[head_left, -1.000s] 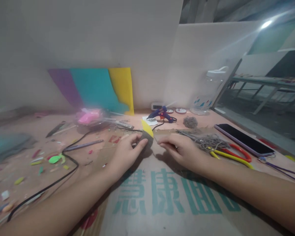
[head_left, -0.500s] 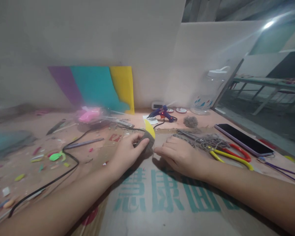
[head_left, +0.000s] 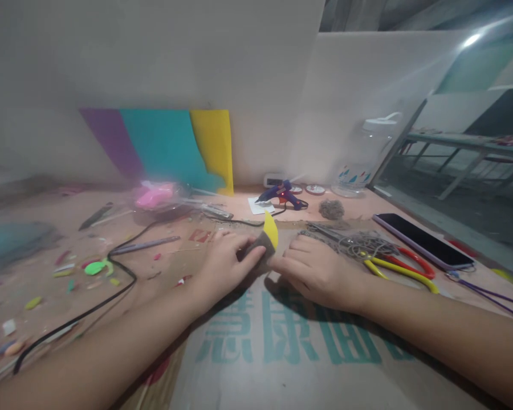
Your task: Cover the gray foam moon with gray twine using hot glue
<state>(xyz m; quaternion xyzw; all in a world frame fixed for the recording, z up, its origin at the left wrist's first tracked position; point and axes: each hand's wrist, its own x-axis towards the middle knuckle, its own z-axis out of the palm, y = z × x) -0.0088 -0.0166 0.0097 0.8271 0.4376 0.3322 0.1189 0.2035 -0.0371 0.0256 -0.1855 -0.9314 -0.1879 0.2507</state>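
Note:
My left hand (head_left: 224,267) pinches a small craft piece (head_left: 265,239), grey below with a yellow pointed tip standing up, on a cardboard sheet (head_left: 290,353) printed with teal characters. My right hand (head_left: 316,267) rests beside it with fingers curled, its fingertips touching the piece's right side. A tangle of grey cord (head_left: 359,244) lies just right of my right hand. A blue glue gun (head_left: 282,196) with a lit red light sits farther back.
Yellow and red-handled scissors (head_left: 404,266) and a phone (head_left: 423,240) lie to the right. A black cable (head_left: 111,285) runs across the left side among coloured scraps. Purple, teal and yellow sheets (head_left: 166,148) lean on the wall. A clear jar (head_left: 361,165) stands at back right.
Both hands have drawn slightly nearer. The yellow-tipped piece has turned more upright, and my right hand has closed in until its fingertips touch it.

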